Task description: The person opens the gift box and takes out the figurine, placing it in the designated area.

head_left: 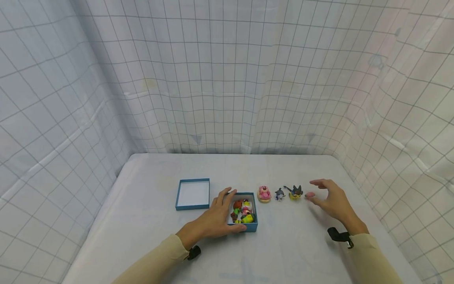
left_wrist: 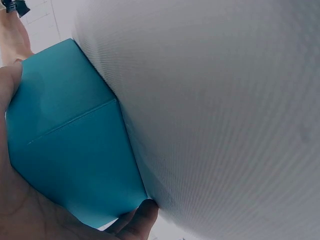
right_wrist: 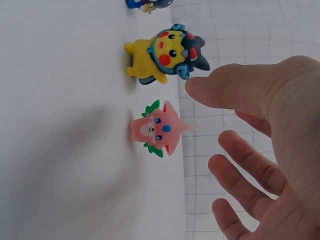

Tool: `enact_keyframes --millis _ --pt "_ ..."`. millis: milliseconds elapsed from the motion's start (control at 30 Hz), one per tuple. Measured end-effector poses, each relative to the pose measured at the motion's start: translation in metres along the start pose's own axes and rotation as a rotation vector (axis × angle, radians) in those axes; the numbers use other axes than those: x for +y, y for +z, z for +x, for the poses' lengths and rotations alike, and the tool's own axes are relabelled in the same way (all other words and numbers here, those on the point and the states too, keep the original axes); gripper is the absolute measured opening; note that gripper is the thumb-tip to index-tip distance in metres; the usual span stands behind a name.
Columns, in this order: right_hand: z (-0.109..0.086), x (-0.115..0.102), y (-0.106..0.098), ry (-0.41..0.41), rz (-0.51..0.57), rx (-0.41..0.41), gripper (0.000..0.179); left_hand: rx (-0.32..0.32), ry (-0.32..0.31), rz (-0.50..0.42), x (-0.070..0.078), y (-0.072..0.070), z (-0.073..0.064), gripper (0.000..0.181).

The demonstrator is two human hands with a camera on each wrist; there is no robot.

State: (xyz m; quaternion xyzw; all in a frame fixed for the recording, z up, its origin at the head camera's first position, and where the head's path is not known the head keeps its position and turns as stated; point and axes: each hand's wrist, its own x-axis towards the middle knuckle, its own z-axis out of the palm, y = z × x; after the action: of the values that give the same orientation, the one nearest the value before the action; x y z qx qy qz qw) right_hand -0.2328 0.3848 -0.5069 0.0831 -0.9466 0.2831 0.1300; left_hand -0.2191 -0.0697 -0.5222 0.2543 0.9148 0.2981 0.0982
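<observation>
My left hand (head_left: 216, 219) grips a blue box (head_left: 251, 227), thumb along its front wall and fingers at its back left. Several small toy figures (head_left: 244, 211) lie inside it. In the left wrist view, the outer walls of the box (left_wrist: 70, 135) fill the space between thumb and fingertips. Close to a small pink figurine (right_wrist: 162, 129) with green leaf shapes at its neck, my right hand (head_left: 335, 201) hovers with fingers spread and holds nothing. The figurine stands upright on the table. Beside it is a yellow figurine in a dark hood (right_wrist: 167, 52), near my right thumb.
A shallow blue lid (head_left: 193, 194), white inside, lies left of the box. Right of the box, a pink bear figure (head_left: 264, 194) and a small grey-blue figure (head_left: 280, 194) continue the row. Gridded white curtains (head_left: 227, 79) enclose the white table (head_left: 149, 221) at the back and sides.
</observation>
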Motion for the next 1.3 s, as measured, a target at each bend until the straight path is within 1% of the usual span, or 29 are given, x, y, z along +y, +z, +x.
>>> enact_keyframes --millis 100,300,433,567,700,867,933,1133,1300 --pt "0.000 -0.007 -0.002 -0.033 -0.012 0.020 0.059 -0.002 -0.002 0.000 0.000 0.000 0.000 0.127" --pt "0.002 -0.025 -0.003 -0.153 -0.027 0.081 0.053 -0.002 -0.003 -0.001 0.000 0.000 0.001 0.127" --pt "0.002 -0.039 -0.003 -0.205 -0.023 0.081 0.054 -0.002 -0.004 0.000 0.000 0.000 0.001 0.127" --pt "0.003 -0.053 -0.001 -0.262 0.002 0.046 0.057 -0.004 -0.008 0.001 0.001 -0.001 0.001 0.127" --pt "0.005 -0.066 0.005 -0.304 0.015 0.006 0.056 -0.005 -0.013 0.001 0.000 0.000 0.000 0.127" --pt "0.009 -0.079 0.015 -0.356 0.000 -0.018 0.055 -0.005 -0.011 0.002 -0.002 0.001 0.002 0.127" --pt "0.009 -0.085 0.017 -0.361 -0.010 -0.039 0.054 -0.006 -0.013 -0.002 -0.002 0.001 0.002 0.127" --pt "0.010 -0.107 0.021 -0.345 -0.038 -0.140 0.051 -0.007 -0.023 -0.007 -0.001 0.001 0.003 0.126" --pt "0.010 -0.121 0.028 -0.377 -0.054 -0.201 0.051 -0.007 -0.016 -0.004 -0.002 0.002 0.003 0.127"
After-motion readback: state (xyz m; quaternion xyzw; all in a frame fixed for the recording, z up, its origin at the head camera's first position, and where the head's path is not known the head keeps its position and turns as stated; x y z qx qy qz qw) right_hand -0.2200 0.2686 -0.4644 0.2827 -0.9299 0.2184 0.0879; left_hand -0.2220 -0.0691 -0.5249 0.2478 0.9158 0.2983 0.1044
